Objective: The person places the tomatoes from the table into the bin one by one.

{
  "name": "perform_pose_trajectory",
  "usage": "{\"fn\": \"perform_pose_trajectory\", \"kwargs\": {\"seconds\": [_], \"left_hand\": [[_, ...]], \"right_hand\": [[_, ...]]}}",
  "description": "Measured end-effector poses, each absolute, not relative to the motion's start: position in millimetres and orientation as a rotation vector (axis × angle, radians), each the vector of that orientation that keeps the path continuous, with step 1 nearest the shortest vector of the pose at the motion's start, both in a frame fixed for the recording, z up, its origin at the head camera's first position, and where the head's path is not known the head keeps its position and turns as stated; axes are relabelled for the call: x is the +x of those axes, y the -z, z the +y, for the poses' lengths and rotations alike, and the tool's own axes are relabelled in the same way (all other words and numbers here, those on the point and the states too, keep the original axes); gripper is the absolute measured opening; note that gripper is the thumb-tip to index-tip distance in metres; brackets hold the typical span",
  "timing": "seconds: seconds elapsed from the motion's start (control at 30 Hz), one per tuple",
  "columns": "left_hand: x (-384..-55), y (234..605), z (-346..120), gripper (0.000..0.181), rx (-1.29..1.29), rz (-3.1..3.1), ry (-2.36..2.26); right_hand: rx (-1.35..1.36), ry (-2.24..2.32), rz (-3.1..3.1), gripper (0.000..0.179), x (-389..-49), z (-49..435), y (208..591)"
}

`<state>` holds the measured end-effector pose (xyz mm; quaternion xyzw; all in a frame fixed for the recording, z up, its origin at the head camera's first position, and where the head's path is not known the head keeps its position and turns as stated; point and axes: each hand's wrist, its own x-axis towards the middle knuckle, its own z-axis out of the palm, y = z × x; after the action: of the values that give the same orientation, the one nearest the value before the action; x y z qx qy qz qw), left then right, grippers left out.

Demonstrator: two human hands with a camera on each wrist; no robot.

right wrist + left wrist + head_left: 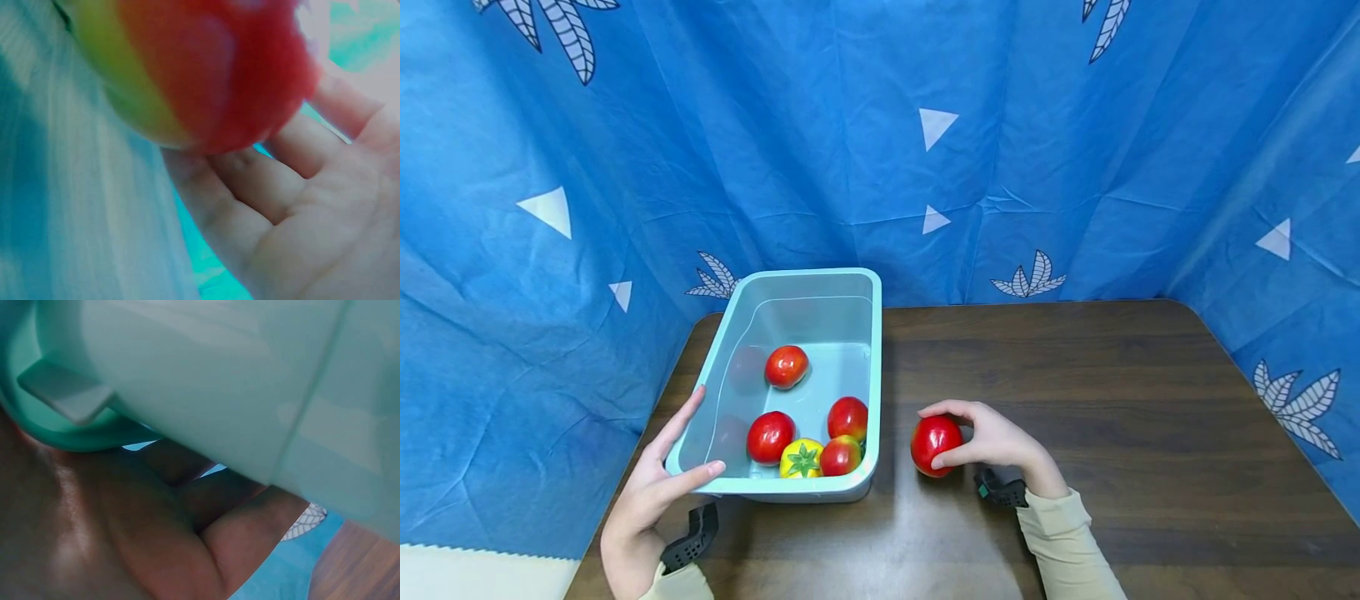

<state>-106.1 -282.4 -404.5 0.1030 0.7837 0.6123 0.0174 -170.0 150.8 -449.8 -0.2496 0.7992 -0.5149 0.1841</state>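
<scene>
At the near left corner of a light-blue plastic bin, my left hand grips the rim, thumb over the near edge. The left wrist view has its fingers against the bin's outer wall. To the right of the bin, my right hand holds a shiny red tomato between thumb and fingers. One side of this tomato looks yellow-green in the right wrist view. Inside the bin lie several red tomatoes and a yellow tomato with a green star-shaped top.
The dark wooden table extends to the right of the bin. A blue curtain with white triangles and leaf prints hangs behind the table and along both sides. The bin's far edge stands close to the back curtain.
</scene>
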Motion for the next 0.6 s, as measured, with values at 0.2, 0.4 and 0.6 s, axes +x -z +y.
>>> {"fn": "perform_pose_trajectory", "kwargs": {"seconds": [0.2,0.4,0.6], "left_hand": [[-107,405,-282,0.087,0.346,2.451,-1.901],[-106,405,-282,0.087,0.349,2.445,-1.902],[-107,404,-283,0.086,0.378,2.458,-1.898]], "right_hand": [[-0.732,1.553,2.349,0.061,-167,151,442],[-0.737,1.632,2.446,0.064,-161,151,433],[-0.721,1.709,2.511,0.064,-155,149,421]]}}
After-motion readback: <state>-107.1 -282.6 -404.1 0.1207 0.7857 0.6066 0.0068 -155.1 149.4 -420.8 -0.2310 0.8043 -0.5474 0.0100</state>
